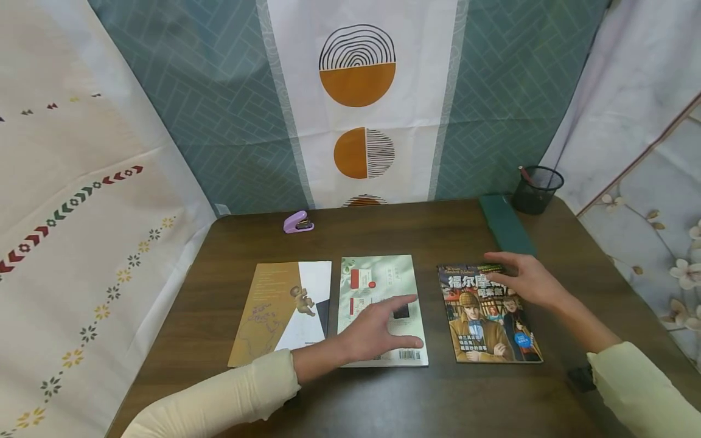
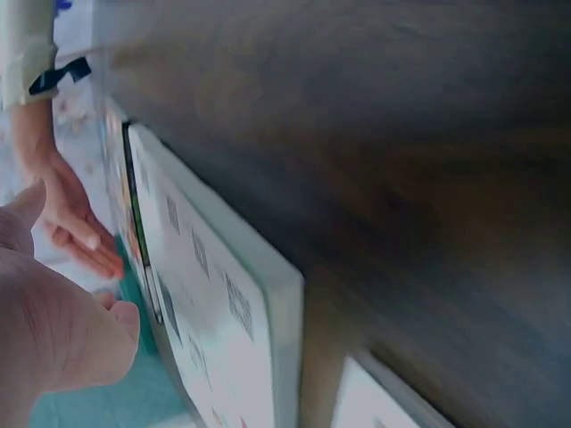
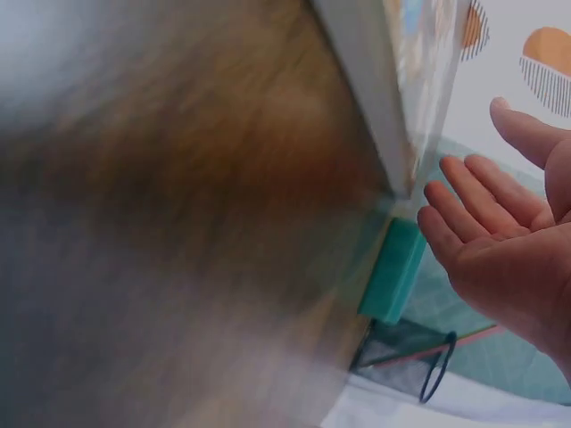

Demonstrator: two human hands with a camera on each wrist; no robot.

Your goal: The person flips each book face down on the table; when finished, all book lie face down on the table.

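Three books lie side by side on the brown table. My left hand (image 1: pixel 378 331) hovers over the pale green book (image 1: pixel 380 277) in the middle, fingers and thumb spread apart, holding nothing. Its white page edge (image 2: pixel 287 357) shows thick in the left wrist view. To the right, my right hand (image 1: pixel 528 280) is over the upper right corner of a book with an illustrated detective cover (image 1: pixel 479 331). In the right wrist view its fingers (image 3: pixel 482 201) are extended and nothing is in the palm. The tan and white book (image 1: pixel 268 322) lies left of my left hand, partly behind my sleeve.
A lilac stapler (image 1: pixel 298 222) sits near the table's back edge. At the back right stand a black mesh pen cup (image 1: pixel 532 198) with a red pencil and, beside it, a long dark green case (image 1: pixel 506 225). Patterned cloth (image 1: pixel 219 109) hangs behind the table and at both sides.
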